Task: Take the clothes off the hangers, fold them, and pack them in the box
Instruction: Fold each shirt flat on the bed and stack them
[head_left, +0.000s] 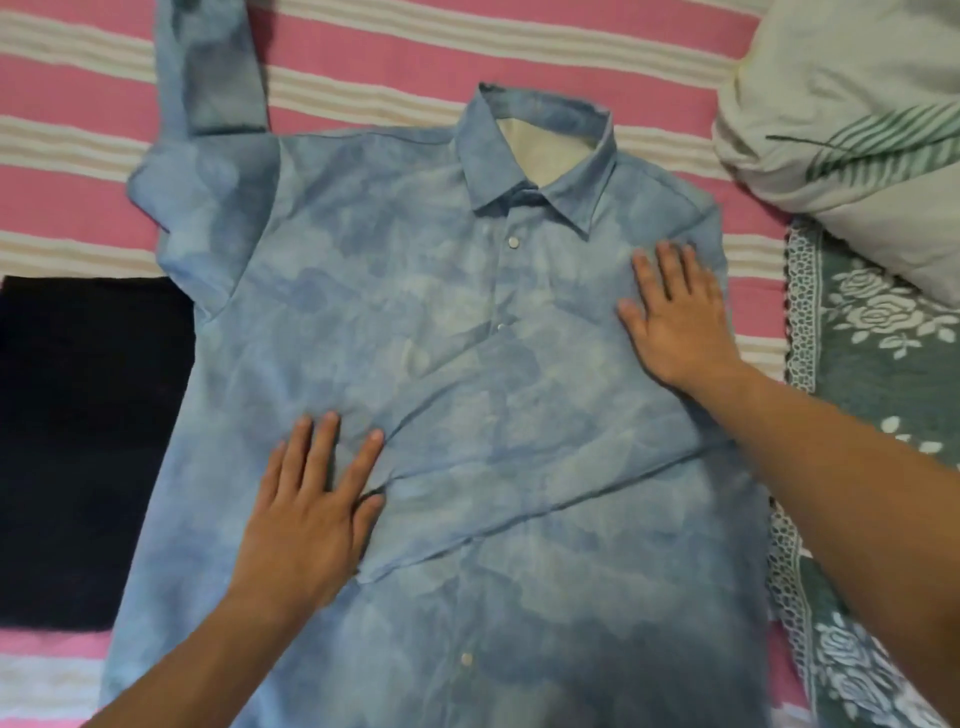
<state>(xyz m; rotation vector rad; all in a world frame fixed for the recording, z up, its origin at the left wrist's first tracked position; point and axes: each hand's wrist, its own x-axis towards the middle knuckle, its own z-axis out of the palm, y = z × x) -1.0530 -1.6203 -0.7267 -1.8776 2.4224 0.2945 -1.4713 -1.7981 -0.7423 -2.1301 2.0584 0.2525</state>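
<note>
Head view | both hands' grip wide, flat on shirt (441, 338) | hem cut off

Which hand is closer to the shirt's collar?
The right hand, pressing flat just below the collar on the blue shirt. The left hand lies lower, on the folded sleeve.

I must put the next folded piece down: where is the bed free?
Bare striped sheet lies above the shirt, between its raised sleeve and the pillow. Left is crowded by the dark cloth, right by the green cloth.
</note>
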